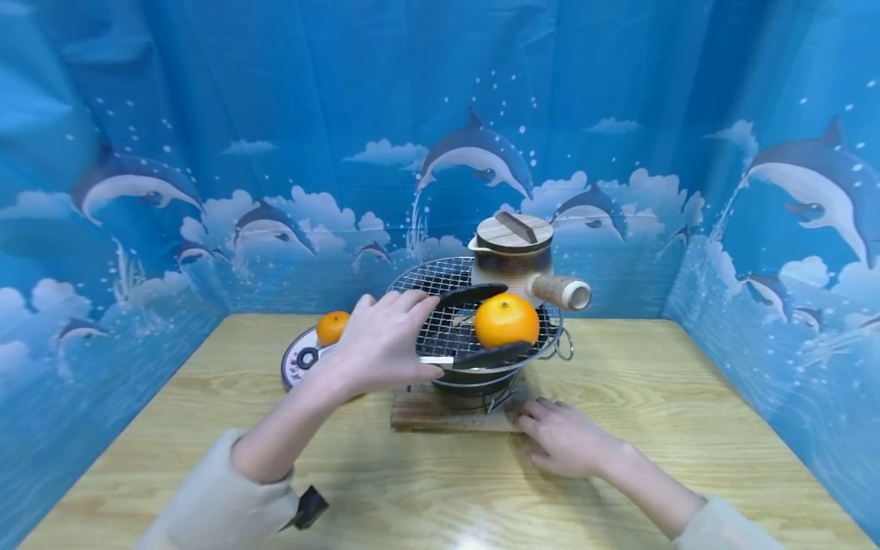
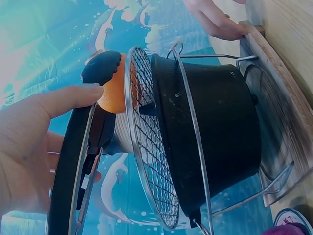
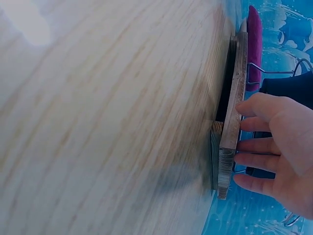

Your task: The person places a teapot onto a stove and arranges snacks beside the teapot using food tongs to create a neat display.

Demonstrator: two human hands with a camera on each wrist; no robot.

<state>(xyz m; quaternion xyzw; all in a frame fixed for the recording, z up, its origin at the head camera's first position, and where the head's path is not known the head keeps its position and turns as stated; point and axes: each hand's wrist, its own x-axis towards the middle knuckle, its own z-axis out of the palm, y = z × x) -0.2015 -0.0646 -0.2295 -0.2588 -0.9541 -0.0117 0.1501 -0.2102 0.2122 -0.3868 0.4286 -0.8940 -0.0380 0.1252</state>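
Note:
My left hand (image 1: 388,340) holds a pair of kitchen tongs (image 2: 68,166), with the thumb on one arm. Their black scalloped tips lie on either side of an orange (image 1: 507,321), right at the wire mesh grill rack (image 1: 440,325). This round rack covers a black pot-shaped stove (image 2: 210,127) in a wire stand. Below the stove is a wooden board (image 1: 447,416). At the board's right end, my right hand (image 1: 567,439) reaches its edge; in the right wrist view the fingers (image 3: 257,183) are extended against it and grip nothing.
A clay teapot with a wooden lid (image 1: 512,256) stands at the rack's back right, its side handle pointing right. Left of the stove, a patterned plate (image 1: 292,363) bears another orange (image 1: 333,328) and a purple item (image 3: 253,44). A blue dolphin curtain (image 1: 344,114) surrounds the table.

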